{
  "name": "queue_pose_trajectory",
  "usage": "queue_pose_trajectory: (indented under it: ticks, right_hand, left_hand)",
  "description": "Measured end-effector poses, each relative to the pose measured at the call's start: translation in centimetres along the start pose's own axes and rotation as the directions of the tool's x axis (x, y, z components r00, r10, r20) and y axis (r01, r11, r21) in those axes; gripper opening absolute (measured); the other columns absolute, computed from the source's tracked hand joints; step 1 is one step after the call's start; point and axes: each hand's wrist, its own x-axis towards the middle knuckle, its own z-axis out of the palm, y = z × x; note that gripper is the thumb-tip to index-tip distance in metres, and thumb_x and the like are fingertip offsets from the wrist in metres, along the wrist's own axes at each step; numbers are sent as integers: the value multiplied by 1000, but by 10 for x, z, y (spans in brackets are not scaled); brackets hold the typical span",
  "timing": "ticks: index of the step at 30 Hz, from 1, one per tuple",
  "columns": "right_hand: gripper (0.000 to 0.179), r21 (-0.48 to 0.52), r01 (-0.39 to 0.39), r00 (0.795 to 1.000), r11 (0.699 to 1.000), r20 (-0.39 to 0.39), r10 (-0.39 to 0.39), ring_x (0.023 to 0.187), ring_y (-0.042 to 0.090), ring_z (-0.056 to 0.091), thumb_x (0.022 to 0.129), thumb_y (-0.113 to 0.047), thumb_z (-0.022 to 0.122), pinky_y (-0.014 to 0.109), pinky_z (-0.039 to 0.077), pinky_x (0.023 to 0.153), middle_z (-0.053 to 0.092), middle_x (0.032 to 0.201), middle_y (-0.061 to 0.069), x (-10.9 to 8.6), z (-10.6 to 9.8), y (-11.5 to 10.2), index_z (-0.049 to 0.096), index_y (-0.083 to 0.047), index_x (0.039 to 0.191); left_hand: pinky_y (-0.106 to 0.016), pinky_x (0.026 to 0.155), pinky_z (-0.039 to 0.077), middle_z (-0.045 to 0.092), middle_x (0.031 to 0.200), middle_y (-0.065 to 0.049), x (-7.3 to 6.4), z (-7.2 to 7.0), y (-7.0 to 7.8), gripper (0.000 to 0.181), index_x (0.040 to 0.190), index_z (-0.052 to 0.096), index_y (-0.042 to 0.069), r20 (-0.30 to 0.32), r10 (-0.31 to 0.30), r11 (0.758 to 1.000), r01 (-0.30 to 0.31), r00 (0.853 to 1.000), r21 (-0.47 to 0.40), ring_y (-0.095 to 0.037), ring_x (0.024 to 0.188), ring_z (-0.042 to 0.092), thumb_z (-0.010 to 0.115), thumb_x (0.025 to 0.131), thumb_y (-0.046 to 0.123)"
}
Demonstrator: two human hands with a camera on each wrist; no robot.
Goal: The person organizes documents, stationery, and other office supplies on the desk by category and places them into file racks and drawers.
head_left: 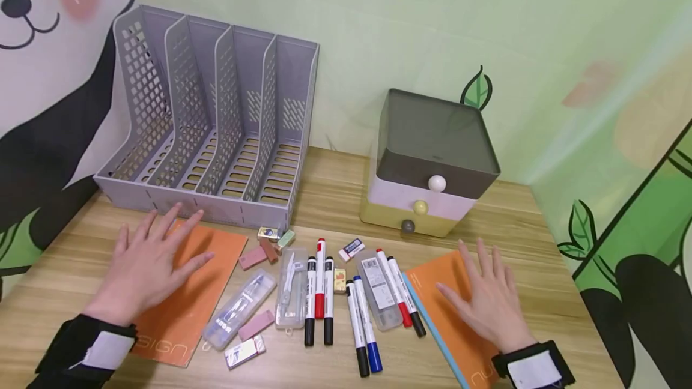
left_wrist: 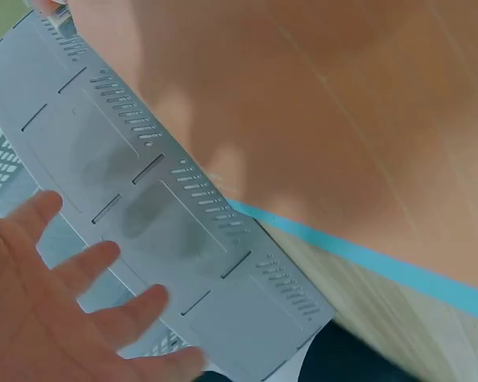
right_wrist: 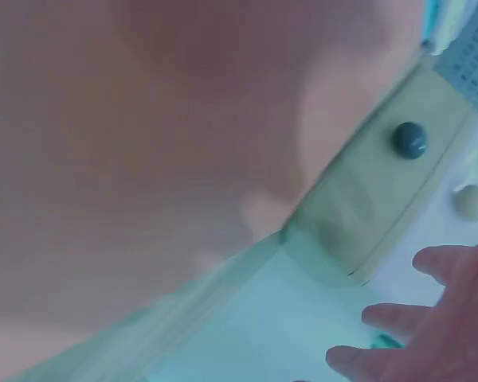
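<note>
My left hand [head_left: 154,263] is spread, palm down, over an orange notebook [head_left: 218,254] at the left. In the left wrist view its fingers lie apart with nothing between them, close to the grey file rack [left_wrist: 155,183]. The right hand [head_left: 489,302] hovers similarly over a second orange notebook [head_left: 432,284], which has a blue edge. Between the hands lie a clear case with a compass [head_left: 292,287], a clear case with a blue-white pen [head_left: 240,308], another clear case [head_left: 378,290], several erasers [head_left: 245,351] and several whiteboard markers [head_left: 321,281].
A file rack [head_left: 197,204] with upright dividers stands at the back left. Farther right is a small drawer box [head_left: 438,137] with dark, white and yellow tiers and round knobs. Behind the wooden table [head_left: 546,257] hangs a green wall cloth [head_left: 346,71] printed with pandas.
</note>
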Motion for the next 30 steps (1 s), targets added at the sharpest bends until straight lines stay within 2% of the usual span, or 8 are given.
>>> queue_pose_trajectory:
  ticks: [5, 9, 11, 16, 21, 23, 26, 30]
  right_hand:
    - [78, 35, 126, 985, 991, -123, -120, 137, 51, 34, 91, -51, 60, 69, 32, 104, 35, 153, 29, 11, -3, -26, 39, -7, 153]
    - [63, 38, 272, 934, 962, -253, -254, 118, 41, 56, 89, -34, 67, 57, 49, 91, 53, 136, 24, 24, -5, -57, 52, -2, 141]
    - [55, 47, 327, 914, 944, -270, -303, 109, 35, 60, 89, -30, 67, 49, 54, 84, 59, 127, 18, 31, -8, -77, 56, -2, 135]
    - [42, 111, 430, 891, 896, -214, -401, 100, 24, 63, 91, -25, 64, 38, 56, 77, 65, 115, 11, 50, -12, -128, 63, -2, 126]
    - [38, 141, 534, 845, 834, -128, -520, 95, 19, 64, 93, -25, 61, 33, 55, 77, 67, 108, 8, 63, -8, -171, 64, -3, 124]
    - [38, 135, 559, 829, 818, -104, -549, 91, 17, 63, 94, -26, 60, 31, 55, 74, 67, 105, 6, 67, -5, -184, 65, -4, 124]
    - [38, 129, 567, 823, 813, -70, -563, 91, 16, 63, 95, -29, 58, 30, 54, 73, 67, 107, 5, 72, -3, -199, 65, -7, 125]
    - [40, 126, 578, 814, 806, -33, -579, 95, 17, 64, 95, -30, 57, 31, 55, 75, 67, 111, 4, 76, -1, -213, 64, -9, 128]
  left_hand:
    - [-77, 100, 25, 32, 148, -36, 1, -1, -5, 85, 154, 34, 4, 57, -67, 993, 72, 996, -92, -63, 124, 33, 47, 94, 63]
    - [-72, 87, 39, 38, 129, -45, -1, -5, -14, 96, 143, 37, -11, 140, -161, 979, 177, 977, -106, -65, 106, 43, 58, 87, 65]
    - [-70, 80, 43, 38, 121, -47, -2, -8, -20, 104, 137, 36, -15, 179, -206, 970, 225, 962, -91, -64, 97, 45, 61, 82, 69]
    - [-60, 68, 46, 40, 106, -45, -2, -17, -32, 113, 123, 36, -19, 283, -281, 945, 316, 917, -84, -57, 88, 48, 69, 70, 75]
    - [-45, 62, 46, 48, 88, -30, 4, -21, -36, 109, 106, 38, -18, 423, -320, 914, 394, 848, -99, -41, 78, 49, 75, 61, 74]
    - [-42, 63, 45, 49, 84, -24, 6, -20, -37, 107, 103, 41, -18, 460, -326, 908, 409, 826, -91, -37, 77, 48, 78, 59, 72]
    - [-43, 67, 46, 50, 85, -21, 10, -20, -38, 108, 103, 47, -21, 497, -330, 907, 415, 803, -68, -35, 78, 48, 79, 57, 71]
    - [-45, 70, 48, 52, 88, -20, 12, -21, -40, 109, 106, 50, -22, 532, -324, 911, 410, 782, -49, -34, 80, 50, 79, 58, 71]
